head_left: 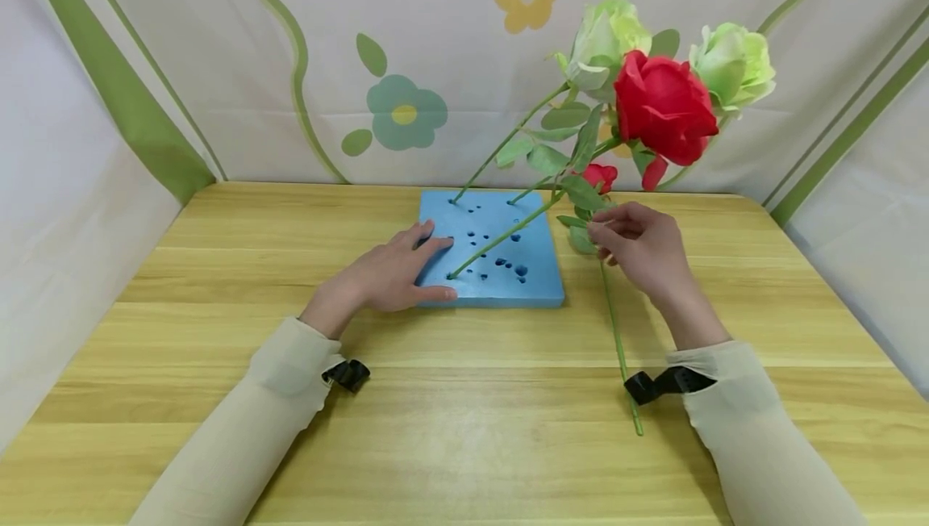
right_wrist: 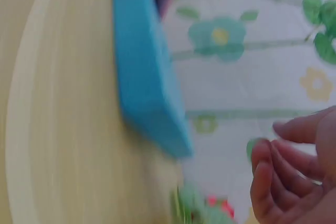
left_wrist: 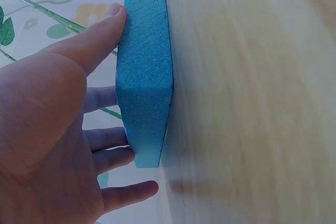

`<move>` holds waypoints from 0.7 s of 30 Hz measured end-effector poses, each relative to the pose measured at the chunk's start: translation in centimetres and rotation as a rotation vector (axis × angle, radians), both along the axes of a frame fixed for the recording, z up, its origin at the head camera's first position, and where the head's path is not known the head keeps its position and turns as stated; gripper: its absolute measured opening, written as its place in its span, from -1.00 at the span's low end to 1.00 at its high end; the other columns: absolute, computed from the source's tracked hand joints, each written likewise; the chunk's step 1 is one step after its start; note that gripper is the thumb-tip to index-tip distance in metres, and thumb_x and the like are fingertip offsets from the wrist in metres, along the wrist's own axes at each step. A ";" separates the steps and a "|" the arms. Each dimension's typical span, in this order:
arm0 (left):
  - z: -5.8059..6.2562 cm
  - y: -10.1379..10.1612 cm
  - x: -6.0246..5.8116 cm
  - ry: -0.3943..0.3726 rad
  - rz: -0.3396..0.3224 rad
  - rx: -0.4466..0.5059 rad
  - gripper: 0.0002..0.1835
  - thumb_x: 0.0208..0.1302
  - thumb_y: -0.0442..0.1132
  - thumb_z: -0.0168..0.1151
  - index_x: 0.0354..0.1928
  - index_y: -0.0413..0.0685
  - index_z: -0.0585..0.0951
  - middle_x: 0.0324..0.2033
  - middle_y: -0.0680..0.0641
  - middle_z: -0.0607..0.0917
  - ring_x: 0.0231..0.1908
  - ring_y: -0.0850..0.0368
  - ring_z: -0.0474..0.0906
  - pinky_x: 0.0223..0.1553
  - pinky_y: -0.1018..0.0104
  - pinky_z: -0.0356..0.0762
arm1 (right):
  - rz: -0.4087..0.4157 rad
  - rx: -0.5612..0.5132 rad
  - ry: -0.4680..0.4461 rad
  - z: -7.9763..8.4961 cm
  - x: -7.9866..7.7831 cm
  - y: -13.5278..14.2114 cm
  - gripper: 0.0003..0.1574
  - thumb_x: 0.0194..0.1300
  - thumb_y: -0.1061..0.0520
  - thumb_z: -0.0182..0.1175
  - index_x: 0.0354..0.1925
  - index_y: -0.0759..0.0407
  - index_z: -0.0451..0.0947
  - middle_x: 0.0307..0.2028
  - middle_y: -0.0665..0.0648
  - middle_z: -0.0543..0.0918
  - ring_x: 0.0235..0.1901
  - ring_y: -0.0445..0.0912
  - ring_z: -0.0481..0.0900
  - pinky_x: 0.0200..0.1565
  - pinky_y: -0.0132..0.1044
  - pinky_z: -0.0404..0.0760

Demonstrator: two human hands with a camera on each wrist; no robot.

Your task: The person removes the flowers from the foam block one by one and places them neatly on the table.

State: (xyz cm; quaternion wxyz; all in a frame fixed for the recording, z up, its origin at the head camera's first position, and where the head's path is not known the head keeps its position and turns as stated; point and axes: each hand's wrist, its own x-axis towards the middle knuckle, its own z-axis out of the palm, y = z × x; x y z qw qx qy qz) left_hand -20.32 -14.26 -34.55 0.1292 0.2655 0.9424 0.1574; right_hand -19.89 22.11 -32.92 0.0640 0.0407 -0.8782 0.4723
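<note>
My left hand [head_left: 392, 268] rests on the left side of a blue foam block [head_left: 544, 288], its fingers spread over the top and its thumb at the near edge. The block is full of holes. Three stems stand in it, tilted to the right, bearing a large red rose [head_left: 666, 106] and two pale green roses [head_left: 606, 46] [head_left: 733, 66]. My right hand [head_left: 642, 248] hovers right of the block with loosely bent fingers and nothing between them, as the right wrist view shows. Beneath it a red rose [head_left: 598, 177] with a long stem [head_left: 615, 324] lies on the table, its leaves partly hidden.
The wooden table [head_left: 464, 445] runs up to a white curtain [head_left: 290, 131] with printed flowers and green lines. Leaves [head_left: 547, 159] on the tilted stems hang over the block's back right corner. Black camera straps [head_left: 671, 382] are on both wrists.
</note>
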 end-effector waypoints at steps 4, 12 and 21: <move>-0.1 0.0 -0.1 0.009 -0.003 0.000 -0.04 0.45 0.34 0.23 0.70 0.10 0.15 0.72 -0.25 -0.10 0.71 -0.28 -0.16 0.59 -0.30 0.15 | 0.159 -0.234 -0.007 1.0 0.9 -2.4 -0.64 0.50 0.08 0.35 0.19 0.07 0.60 -0.14 -0.17 0.83 -0.26 -0.18 0.81 -0.24 -0.36 0.72; -0.2 0.0 0.0 0.006 -0.006 0.001 -0.03 0.45 0.34 0.23 0.71 0.10 0.14 0.73 -0.24 -0.11 0.72 -0.27 -0.18 0.60 -0.30 0.13 | 0.266 -0.467 0.034 1.7 2.3 -6.2 -0.48 0.53 0.13 0.30 0.38 0.04 0.54 0.09 -0.02 0.81 -0.21 -0.11 0.82 -0.26 -0.35 0.71; -0.2 -0.2 -0.1 0.006 -0.003 0.002 -0.04 0.46 0.33 0.23 0.71 0.10 0.14 0.73 -0.24 -0.12 0.71 -0.27 -0.18 0.60 -0.31 0.13 | 0.199 -0.520 0.084 2.4 3.4 -7.9 -0.78 0.54 0.12 0.29 0.10 0.00 0.66 -0.05 -0.02 0.80 -0.29 -0.11 0.77 -0.25 -0.36 0.71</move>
